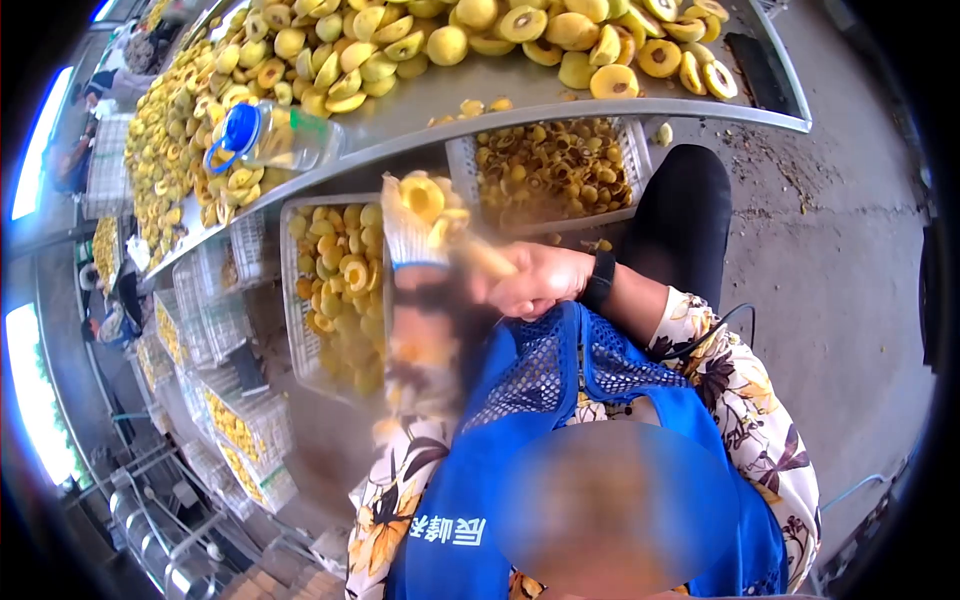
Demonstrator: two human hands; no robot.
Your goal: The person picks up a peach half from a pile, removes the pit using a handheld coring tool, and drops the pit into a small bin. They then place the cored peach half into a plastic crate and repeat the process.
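My left hand (pixel 412 232) wears a white knitted glove and grips a yellow fruit (pixel 424 196), cut side up, just below the table's edge. My right hand (pixel 535 280) is bare, with a black band at the wrist, and is closed on a wooden-handled tool (pixel 482 257) whose tip points at the fruit. Both hands are held close together in front of my blue apron (pixel 540 400). The left forearm is blurred.
A metal table (pixel 520 95) carries heaps of yellow fruit halves (pixel 400 40) and a plastic bottle with a blue cap (pixel 270 135). Below it stand a white crate of halves (pixel 335 290) and a crate of pits (pixel 550 170). Bare concrete floor (pixel 840 260) lies at right. Stacked crates stand at left.
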